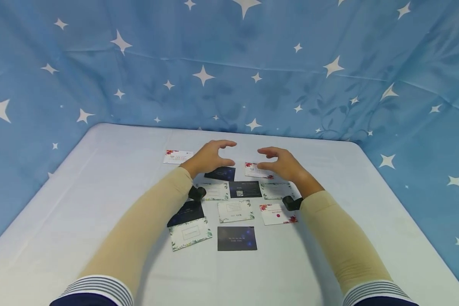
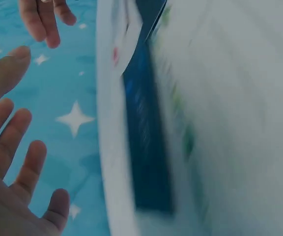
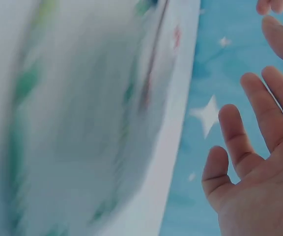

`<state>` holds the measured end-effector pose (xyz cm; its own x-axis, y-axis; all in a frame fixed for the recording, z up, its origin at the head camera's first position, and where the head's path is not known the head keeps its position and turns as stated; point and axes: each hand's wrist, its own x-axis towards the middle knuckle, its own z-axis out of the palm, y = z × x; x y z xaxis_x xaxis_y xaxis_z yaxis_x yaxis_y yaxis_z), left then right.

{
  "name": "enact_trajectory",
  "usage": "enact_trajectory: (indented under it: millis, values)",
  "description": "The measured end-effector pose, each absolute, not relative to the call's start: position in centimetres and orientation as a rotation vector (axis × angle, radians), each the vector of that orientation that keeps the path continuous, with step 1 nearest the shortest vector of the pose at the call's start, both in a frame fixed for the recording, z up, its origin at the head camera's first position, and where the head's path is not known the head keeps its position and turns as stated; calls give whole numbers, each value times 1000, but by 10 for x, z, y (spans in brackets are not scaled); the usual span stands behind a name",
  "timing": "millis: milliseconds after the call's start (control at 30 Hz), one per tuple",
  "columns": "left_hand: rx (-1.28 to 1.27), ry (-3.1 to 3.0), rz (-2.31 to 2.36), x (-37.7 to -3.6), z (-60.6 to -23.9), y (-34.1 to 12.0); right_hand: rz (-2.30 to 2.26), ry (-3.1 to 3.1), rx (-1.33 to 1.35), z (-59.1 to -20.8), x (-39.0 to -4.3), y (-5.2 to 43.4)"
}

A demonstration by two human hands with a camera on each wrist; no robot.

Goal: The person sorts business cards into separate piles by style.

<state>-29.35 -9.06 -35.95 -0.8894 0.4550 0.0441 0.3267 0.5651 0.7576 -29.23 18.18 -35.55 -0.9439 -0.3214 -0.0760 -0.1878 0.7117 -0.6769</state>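
Both hands are raised over a spread of cards, their thumbs and fingers apart and facing each other. My left hand [image 1: 209, 158] holds nothing; nearest it are a dark blue card [image 1: 222, 174] and a white card with red flowers [image 1: 174, 157]. In the left wrist view the fingers of the left hand [image 2: 11, 191] are spread. My right hand [image 1: 284, 165], also with nothing in it, is above another red-flowered card [image 1: 253, 170], partly covering it from view. The right wrist view shows the right hand [image 3: 264, 162] with loosely bent fingers.
Closer to me lie several more cards: a black one with a square code [image 1: 245, 189], leaf-bordered white ones [image 1: 235, 211], a red-flowered one [image 1: 277, 214] and a dark blue one [image 1: 237, 238]. A white cloth covers the table [image 1: 298, 272]. Behind hangs a blue star-patterned curtain [image 1: 229, 55].
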Motion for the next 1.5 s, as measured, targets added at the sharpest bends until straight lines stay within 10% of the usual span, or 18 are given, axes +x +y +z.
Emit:
enact_trajectory:
  millis: [1500]
  values:
    - [549,2690,828,-309,-376,-34,-930,2719,-245,-375,-294,215]
